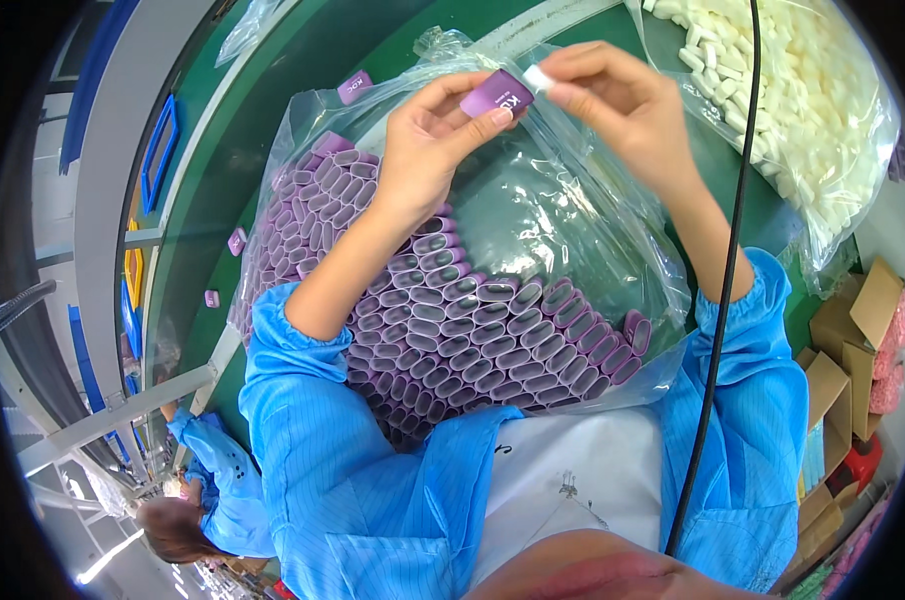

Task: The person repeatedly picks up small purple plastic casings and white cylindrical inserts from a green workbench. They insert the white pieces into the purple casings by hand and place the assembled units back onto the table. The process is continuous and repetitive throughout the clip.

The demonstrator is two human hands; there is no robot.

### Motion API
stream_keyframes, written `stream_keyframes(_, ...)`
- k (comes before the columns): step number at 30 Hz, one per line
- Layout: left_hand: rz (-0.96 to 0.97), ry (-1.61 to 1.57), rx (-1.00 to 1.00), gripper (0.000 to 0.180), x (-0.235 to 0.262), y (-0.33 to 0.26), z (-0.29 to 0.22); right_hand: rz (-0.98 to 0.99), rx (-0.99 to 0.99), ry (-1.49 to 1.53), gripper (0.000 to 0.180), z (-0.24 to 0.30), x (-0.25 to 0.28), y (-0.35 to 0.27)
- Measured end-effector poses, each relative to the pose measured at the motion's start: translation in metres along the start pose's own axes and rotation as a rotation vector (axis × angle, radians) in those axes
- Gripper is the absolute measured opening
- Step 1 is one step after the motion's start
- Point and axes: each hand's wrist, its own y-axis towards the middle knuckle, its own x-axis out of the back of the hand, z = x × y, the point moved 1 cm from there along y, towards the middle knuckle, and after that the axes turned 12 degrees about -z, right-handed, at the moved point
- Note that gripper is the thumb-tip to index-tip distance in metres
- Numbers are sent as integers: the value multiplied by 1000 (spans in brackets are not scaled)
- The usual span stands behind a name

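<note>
My left hand [423, 150] holds a purple flat-oval plastic casing [491, 95] between thumb and fingers, above the far part of a clear bag. A small white piece [538, 78] is pinched between the thumb and fingertips of my right hand [628, 115]. It is close to the casing's right end; whether the two touch I cannot tell. Below my wrists, rows of hollow purple casings [443, 320] stand packed together on the clear plastic bag [573, 220], most with their open ends up. At the far right lies a bag heaped with white plastic pieces [803, 110].
The green work surface [308, 50] carries a loose purple casing [355, 87] beyond the bag and two small ones [238, 241] at the left. A black cable [741, 190] hangs before my right arm. Cardboard boxes [843, 350] stand at right. Another person [218, 490] is at lower left.
</note>
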Motion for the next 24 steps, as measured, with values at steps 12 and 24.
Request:
stream_keyframes(12,44,212,-181,36,-5,-13,-4,56,-26,-21,8,6,-8,-8)
stream_keyframes(24,-9,-141,29,35,-8,-16,0,-7,-156,163,10,4,-14,-19)
